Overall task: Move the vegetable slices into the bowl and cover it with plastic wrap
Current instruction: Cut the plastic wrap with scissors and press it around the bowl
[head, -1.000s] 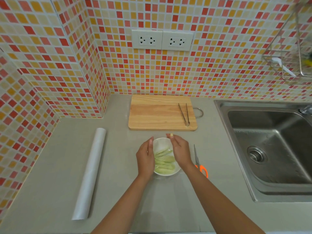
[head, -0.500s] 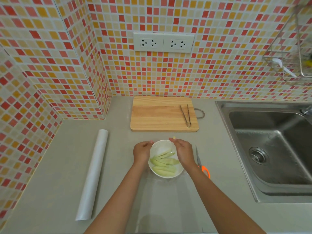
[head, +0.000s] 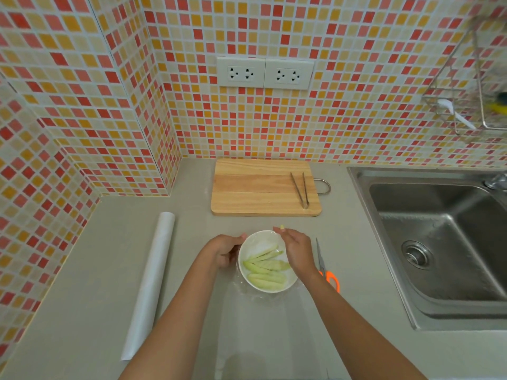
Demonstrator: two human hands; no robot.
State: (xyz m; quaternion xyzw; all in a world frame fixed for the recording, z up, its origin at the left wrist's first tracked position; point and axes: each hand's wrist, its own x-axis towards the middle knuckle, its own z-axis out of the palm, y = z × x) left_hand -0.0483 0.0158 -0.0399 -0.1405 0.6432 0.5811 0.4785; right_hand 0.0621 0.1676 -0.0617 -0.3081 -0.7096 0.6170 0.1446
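Since a second ago the left hand (head: 226,252) has slid off the top of the bowl (head: 267,260) to its 9 o'clock side, uncovering the rim there, and the slices (head: 266,270) show more fully. The right hand (head: 297,252) has stayed over the bowl's 3 o'clock edge. Everything else on the table (head: 96,270) lies as before.

The steel sink (head: 439,242) is sunk into the table at 3 o'clock, with a round drain in its basin. A wire rack (head: 466,86) hangs on the tiled wall at 1 o'clock; what it holds is too blurred to name. A rectangular wooden board (head: 260,187) with a metal loop handle lies at 12 o'clock, and metal tongs (head: 300,192) rest on its right part. A long white roll (head: 151,283) of wrap lies at 9 o'clock, well apart from the bowl.

A clear sheet of wrap (head: 263,325) lies flat on the table toward 6 o'clock and crinkles up around the bowl's base. The round white bowl sits at centre and holds pale green, long, curved slices, piled in its near half. Orange-handled scissors (head: 326,270) lie just beside the right wrist.

The left grip is curled round the bowl's side, over the wrap. The right grip pinches something small and pale at its fingertips above the far rim; whether that is wrap I cannot tell.
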